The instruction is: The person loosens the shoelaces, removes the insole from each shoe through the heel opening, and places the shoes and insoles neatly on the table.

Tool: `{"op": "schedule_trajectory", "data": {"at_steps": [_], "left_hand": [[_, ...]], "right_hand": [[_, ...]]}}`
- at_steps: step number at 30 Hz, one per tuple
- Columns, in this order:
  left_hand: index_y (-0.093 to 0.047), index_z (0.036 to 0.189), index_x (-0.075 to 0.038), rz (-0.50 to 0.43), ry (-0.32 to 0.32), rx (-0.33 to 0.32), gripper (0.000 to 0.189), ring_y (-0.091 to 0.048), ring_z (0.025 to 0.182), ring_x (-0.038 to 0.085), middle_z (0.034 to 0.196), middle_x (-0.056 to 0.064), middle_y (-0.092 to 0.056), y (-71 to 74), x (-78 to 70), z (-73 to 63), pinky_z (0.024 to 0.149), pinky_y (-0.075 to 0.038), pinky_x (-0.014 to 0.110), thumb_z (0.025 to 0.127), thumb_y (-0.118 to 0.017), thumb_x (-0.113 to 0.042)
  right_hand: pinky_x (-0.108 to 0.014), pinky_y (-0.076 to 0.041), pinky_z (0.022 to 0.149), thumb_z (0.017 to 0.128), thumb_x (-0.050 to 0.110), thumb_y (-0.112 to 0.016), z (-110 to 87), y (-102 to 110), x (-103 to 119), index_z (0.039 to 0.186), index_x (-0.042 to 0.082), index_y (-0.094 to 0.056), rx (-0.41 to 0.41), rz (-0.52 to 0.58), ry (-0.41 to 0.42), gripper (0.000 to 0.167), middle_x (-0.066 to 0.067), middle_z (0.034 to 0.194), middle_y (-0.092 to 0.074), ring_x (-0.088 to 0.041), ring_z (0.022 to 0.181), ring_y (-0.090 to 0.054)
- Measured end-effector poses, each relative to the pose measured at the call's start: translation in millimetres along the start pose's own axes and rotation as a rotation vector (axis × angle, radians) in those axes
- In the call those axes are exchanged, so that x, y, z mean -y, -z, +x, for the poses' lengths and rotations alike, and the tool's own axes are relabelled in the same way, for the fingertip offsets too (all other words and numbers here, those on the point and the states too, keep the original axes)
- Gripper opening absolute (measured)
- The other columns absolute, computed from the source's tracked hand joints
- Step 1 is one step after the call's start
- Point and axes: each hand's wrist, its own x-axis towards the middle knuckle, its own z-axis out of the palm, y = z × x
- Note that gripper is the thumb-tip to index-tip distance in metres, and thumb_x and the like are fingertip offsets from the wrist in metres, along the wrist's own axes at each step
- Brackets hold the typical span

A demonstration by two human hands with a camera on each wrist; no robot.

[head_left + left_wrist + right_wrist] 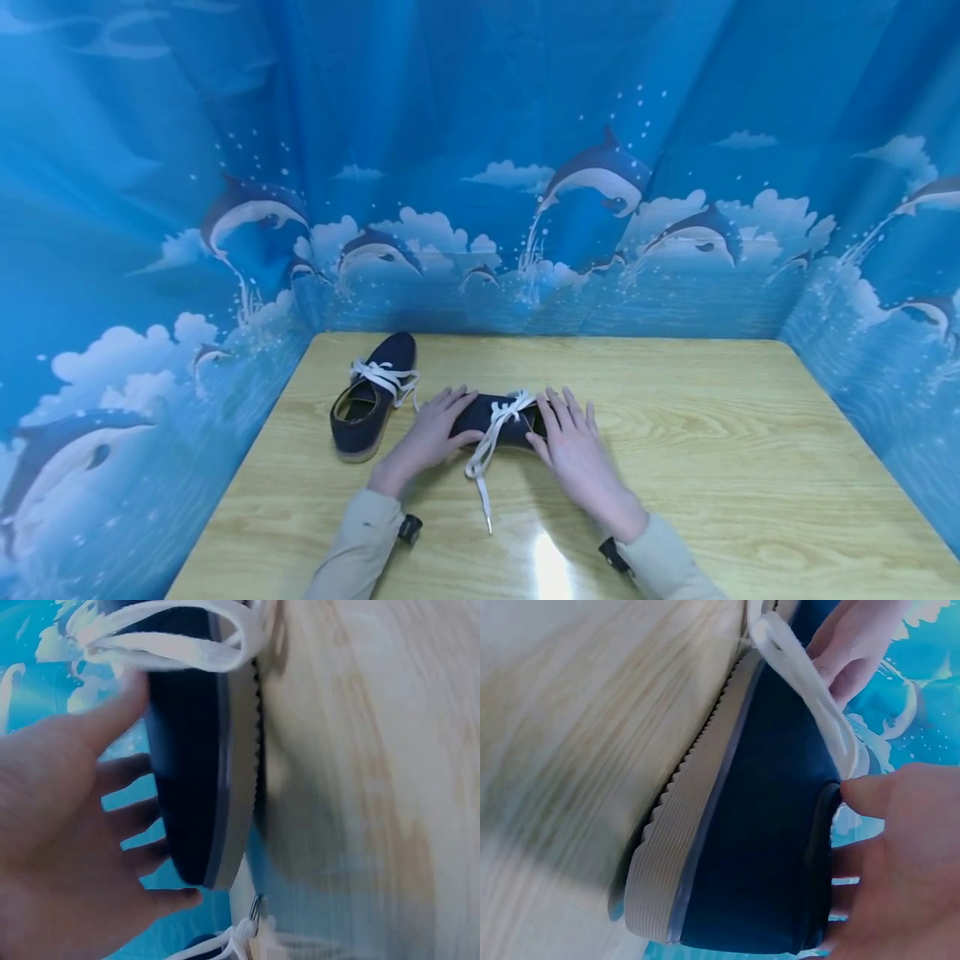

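Note:
A dark blue lace-up shoe (517, 432) lies sideways on the table, toe to the left and heel to the right. My left hand (433, 433) holds its toe, the thumb on the near side and the fingers on the far side. At the other end, my right hand (576, 446) grips the collar near the heel. The right thumb (866, 796) lies along the collar's edge, and its fingers reach behind. White laces (487, 446) are tied on top, with a loop and a tipped end hanging toward me. The pale ridged sole (697, 787) shows in the right wrist view.
A matching shoe (372, 398) with white laces stands to the left, toe pointing away from me. The wood-grain table (712, 467) is bordered at the back and sides by a blue dolphin-print curtain (465, 167).

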Motion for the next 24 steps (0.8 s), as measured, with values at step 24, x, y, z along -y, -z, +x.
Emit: {"op": "schedule_trajectory", "data": {"at_steps": [24], "left_hand": [[-0.040, 0.156, -0.011, 0.111, 0.042, -0.024, 0.071, -0.029, 0.147, 0.047, 0.159, 0.022, -0.036, -20.4, -32.0, 0.6, 0.115, -0.023, 0.073, 0.100, -0.057, -0.051]], "right_hand": [[-0.066, -0.017, 0.120, 0.103, 0.038, -0.057, -2.8, 5, -17, 0.150, 0.002, -0.045, 0.060, -0.062, 0.020, 0.060, -0.020, 0.154, -0.045, -0.042, 0.145, -0.037]]}}
